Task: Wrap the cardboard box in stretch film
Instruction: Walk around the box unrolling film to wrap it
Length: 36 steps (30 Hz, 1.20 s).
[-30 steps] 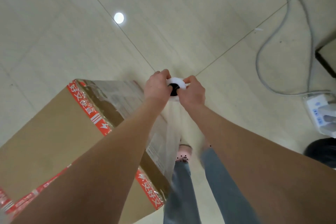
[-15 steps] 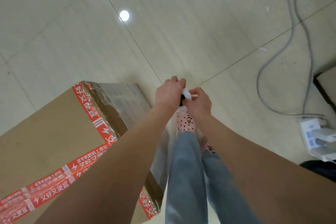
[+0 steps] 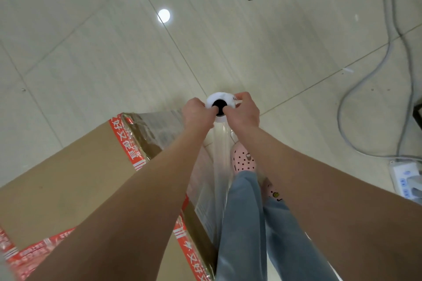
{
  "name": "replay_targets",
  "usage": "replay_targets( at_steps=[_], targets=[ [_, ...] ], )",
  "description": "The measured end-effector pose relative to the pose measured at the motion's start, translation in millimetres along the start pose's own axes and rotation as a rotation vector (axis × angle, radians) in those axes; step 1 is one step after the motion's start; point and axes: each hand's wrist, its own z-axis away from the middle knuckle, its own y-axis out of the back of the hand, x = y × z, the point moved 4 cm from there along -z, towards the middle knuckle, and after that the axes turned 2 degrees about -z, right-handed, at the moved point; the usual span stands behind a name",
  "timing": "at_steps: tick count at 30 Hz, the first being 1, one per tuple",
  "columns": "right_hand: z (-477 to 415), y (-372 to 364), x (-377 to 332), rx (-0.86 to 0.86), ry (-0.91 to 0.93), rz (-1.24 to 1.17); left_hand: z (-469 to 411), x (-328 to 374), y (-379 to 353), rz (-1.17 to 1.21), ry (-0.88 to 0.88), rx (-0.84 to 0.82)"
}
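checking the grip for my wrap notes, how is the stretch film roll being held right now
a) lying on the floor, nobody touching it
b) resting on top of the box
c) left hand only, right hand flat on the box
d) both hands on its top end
d: the left hand and the right hand both pinch the top end of the stretch film roll, thumbs at its dark core, with the roll hanging upright beside the cardboard box.
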Motion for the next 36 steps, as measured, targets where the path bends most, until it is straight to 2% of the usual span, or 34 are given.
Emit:
replay_targets(
  at_steps=[1, 3, 5, 8, 11, 14, 17, 22, 24, 26, 28, 33, 36],
  targets=[
    [-1.9, -0.5, -2.9, 0.000, 0.003, 0.011, -2.0, 0.1, 1.1, -0.039, -0.012, -0.012],
    [-2.8, -0.6, -5.0, 0.006, -0.005, 0.018, -5.9, 5.8, 2.5, -0.276, -0.129, -0.031],
    [-2.5, -0.4, -4.8, 0.010, -0.001, 0.027, -7.1, 19.6, 3.1, -0.463, -0.340, -0.010],
    [-3.3, -0.9, -5.8, 0.009, 0.009, 0.041, -8.5, 40.1, -0.2, -0.599, -0.647, -0.032],
    [-5.4, -1.7, -8.3, 0.008, 0.000, 0.057, -8.4, 49.6, -6.8, -0.791, -0.778, -0.069],
    [-6.1, -0.5, -11.7, 0.009, 0.005, 0.091, -10.2, 58.2, -6.5, -0.823, -0.767, -0.054],
    [-9.7, -0.5, -15.6, 0.000, 0.031, 0.101, -19.8, 58.2, 1.9, -0.727, -0.651, -0.039],
    [-15.0, -13.0, -29.7, -0.041, 0.038, 0.049, -40.3, 31.4, 27.1, -0.294, -0.241, 0.048],
    [-19.1, -22.2, -39.9, -0.045, 0.063, 0.042, -45.5, 21.9, 33.2, -0.116, -0.137, 0.058],
    [-23.5, -29.8, -48.4, -0.043, 0.077, 0.052, -49.3, 18.7, 39.0, -0.043, -0.101, 0.040],
    [-27.4, -34.1, -53.5, -0.035, 0.077, 0.063, -54.6, 23.8, 43.2, -0.158, -0.174, 0.022],
    [-30.6, -42.9, -57.2, -0.049, 0.110, 0.153, -58.3, 58.6, 39.1, -0.702, -0.576, -0.023],
    [-34.6, -43.1, -62.6, -0.050, 0.158, 0.231, -64.3, 63.1, 41.3, -0.727, -0.594, 0.000]
  ],
)
